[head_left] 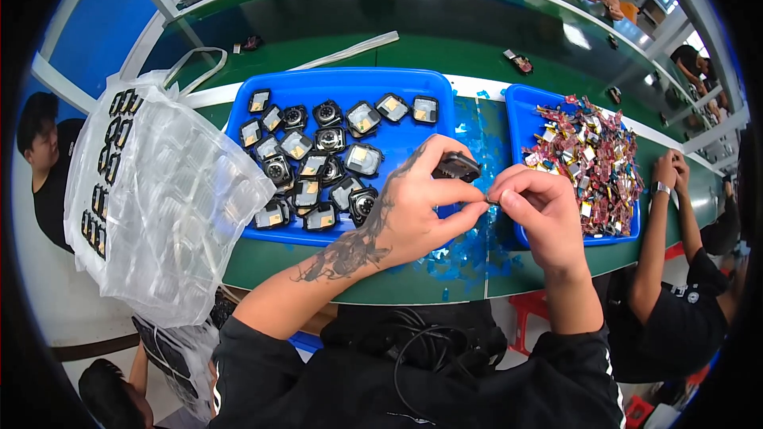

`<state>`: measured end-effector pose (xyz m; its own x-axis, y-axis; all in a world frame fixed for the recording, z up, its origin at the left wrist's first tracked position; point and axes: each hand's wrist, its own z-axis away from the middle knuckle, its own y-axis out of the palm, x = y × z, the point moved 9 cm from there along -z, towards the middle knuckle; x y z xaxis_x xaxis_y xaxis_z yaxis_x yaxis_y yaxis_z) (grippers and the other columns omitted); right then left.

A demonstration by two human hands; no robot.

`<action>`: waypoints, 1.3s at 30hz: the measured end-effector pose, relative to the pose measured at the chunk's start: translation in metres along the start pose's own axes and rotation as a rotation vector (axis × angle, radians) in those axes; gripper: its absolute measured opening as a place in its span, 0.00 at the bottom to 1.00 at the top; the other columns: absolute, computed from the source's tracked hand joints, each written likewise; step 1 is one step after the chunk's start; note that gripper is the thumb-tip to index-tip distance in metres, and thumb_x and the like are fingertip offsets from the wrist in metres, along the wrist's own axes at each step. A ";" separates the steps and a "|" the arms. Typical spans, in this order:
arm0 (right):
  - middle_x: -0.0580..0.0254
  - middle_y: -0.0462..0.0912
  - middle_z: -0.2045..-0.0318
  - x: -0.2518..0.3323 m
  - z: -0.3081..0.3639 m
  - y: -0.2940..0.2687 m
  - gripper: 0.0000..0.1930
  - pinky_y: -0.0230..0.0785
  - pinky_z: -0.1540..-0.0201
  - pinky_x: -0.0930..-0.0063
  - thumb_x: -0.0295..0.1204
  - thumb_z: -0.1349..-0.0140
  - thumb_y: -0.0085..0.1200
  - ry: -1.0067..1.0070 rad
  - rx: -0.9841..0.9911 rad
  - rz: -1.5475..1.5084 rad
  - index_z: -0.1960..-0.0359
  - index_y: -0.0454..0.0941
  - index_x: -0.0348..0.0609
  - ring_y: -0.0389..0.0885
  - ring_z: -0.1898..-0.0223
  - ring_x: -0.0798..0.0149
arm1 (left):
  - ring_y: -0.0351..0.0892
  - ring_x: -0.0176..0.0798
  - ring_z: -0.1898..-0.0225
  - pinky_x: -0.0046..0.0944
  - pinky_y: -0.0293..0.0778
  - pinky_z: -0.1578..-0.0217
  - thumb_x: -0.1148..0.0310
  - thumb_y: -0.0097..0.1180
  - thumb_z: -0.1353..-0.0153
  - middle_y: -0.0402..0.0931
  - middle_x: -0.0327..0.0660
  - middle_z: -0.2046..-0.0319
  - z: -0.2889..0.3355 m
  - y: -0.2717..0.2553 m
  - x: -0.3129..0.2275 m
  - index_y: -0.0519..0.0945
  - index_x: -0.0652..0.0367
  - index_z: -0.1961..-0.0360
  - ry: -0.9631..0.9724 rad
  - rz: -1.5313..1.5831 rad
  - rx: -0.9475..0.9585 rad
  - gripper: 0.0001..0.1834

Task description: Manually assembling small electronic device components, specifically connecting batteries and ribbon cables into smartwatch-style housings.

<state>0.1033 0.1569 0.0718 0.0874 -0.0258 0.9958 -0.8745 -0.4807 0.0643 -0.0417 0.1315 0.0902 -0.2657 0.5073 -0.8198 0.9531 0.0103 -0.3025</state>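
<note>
Black, judged light, stiff and fragile, best taken by its rim, the watch-case module (458, 165) was held near the left blue tray (350, 74) by the left hand (420, 210)'s curled fingers, a small dark part (493, 199) being pinched by the right hand (548, 208).

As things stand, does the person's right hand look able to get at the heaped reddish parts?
Probably yes: the right hand is beside their blue tray, and nothing visible covers the heaped reddish parts. But it seems to be pinching a small dark piece, which might need releasing first.
</note>
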 end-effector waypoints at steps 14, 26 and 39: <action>0.66 0.83 0.68 -0.027 -0.004 0.000 0.08 0.66 0.64 0.83 0.29 0.35 0.56 0.283 0.159 -0.124 0.68 0.79 0.36 0.74 0.69 0.79 | 0.78 0.43 0.66 0.40 0.74 0.70 0.73 0.67 0.64 0.77 0.40 0.63 0.020 0.022 -0.044 0.81 0.61 0.76 0.686 -0.538 0.132 0.10; 0.56 0.81 0.70 0.022 0.007 -0.004 0.09 0.73 0.61 0.67 0.20 0.45 0.59 -0.307 -0.161 0.931 0.61 0.82 0.38 0.78 0.70 0.56 | 0.78 0.27 0.66 0.28 0.78 0.67 0.74 0.67 0.46 0.77 0.44 0.64 0.015 0.018 0.038 0.85 0.65 0.67 -0.372 0.337 -0.105 0.06; 0.59 0.82 0.68 0.014 0.008 -0.011 0.06 0.71 0.65 0.78 0.18 0.44 0.59 -0.127 -0.255 0.444 0.64 0.82 0.36 0.79 0.68 0.69 | 0.71 0.38 0.41 0.40 0.69 0.41 0.80 0.43 0.33 0.68 0.47 0.40 0.009 0.031 0.036 0.60 0.64 0.32 -0.397 0.769 -0.028 0.27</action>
<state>0.1185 0.1548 0.0843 -0.2746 -0.2925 0.9160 -0.9275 -0.1706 -0.3326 -0.0234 0.1426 0.0470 0.4281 0.0440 -0.9027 0.8908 -0.1887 0.4133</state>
